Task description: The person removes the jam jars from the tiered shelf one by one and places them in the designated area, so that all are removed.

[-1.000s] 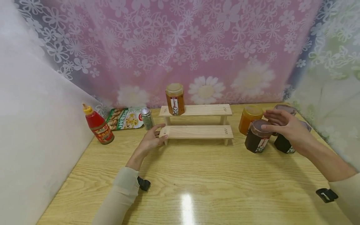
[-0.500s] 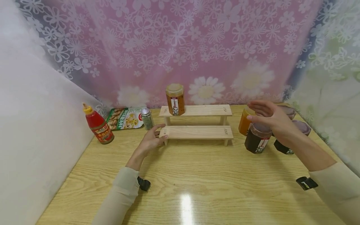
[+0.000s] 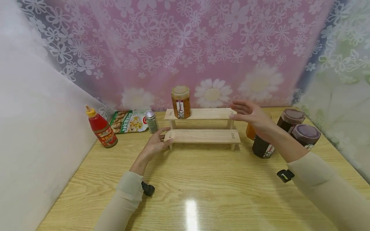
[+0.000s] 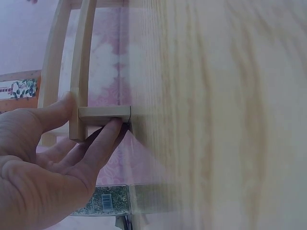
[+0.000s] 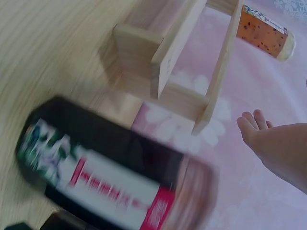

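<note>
A two-step wooden shelf (image 3: 202, 136) stands at the back of the table. My left hand (image 3: 154, 143) grips its left end; in the left wrist view the thumb lies at the lower board and the fingers reach round the leg (image 4: 105, 115). An amber jar (image 3: 181, 102) with a pale lid sits at the left of the upper step. My right hand (image 3: 251, 116) holds nothing, its fingers extended near the upper step's right end. Below that wrist, a dark jar (image 3: 261, 148) and a partly hidden orange jar (image 3: 251, 131) stand on the table.
Two more dark jars, one behind (image 3: 291, 117) and one in front (image 3: 307, 134), stand near the table's right edge. Left of the shelf are a small herb shaker (image 3: 151, 122), a green-and-white food packet (image 3: 128, 122) and a red sauce bottle (image 3: 101, 128). A floral curtain (image 3: 185, 48) hangs behind.
My right hand has moved left from over the dark jars, past the orange jar, to the shelf's right end. My left hand keeps its grip, and the jars stay where they were.
</note>
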{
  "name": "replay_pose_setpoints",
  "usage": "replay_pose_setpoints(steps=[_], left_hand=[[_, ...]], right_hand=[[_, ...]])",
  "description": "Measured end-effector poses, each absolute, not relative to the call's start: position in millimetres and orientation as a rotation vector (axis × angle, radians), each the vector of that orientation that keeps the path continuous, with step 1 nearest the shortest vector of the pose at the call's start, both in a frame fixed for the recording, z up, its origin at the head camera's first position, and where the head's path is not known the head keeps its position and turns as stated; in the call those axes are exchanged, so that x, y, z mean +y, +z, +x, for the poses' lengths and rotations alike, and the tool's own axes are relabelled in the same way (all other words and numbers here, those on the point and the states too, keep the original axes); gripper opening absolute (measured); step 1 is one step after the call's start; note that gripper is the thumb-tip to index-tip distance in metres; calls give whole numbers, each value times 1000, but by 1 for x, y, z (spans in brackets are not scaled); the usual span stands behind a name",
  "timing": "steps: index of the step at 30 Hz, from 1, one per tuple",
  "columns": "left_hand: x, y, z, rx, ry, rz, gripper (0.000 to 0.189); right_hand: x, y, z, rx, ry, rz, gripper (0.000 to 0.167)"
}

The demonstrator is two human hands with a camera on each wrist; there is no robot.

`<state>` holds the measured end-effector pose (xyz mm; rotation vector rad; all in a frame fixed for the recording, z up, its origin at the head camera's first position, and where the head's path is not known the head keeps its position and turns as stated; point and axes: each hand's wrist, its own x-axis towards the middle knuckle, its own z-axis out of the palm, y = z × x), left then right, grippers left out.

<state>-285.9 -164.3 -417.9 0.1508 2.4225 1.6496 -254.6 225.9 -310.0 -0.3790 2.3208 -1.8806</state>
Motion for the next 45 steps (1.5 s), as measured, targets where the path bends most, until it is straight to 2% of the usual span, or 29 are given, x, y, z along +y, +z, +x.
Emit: replay_pose_setpoints(steps=[10, 23, 34, 45], left_hand=[[-163, -418, -285, 2419, 1666, 146, 60], [-163, -418, -285, 2428, 1666, 153, 61], [-163, -418, -285, 2389, 1706, 179, 62], [-162, -417, -285, 2426, 1668, 175, 62]], right_hand=[[187, -318, -288, 2233, -1893, -447, 76], [128, -321, -320, 2202, -1946, -379, 78], [83, -328, -338, 2250, -1945, -367, 88], [46, -329, -341, 2357, -2026, -310, 86]])
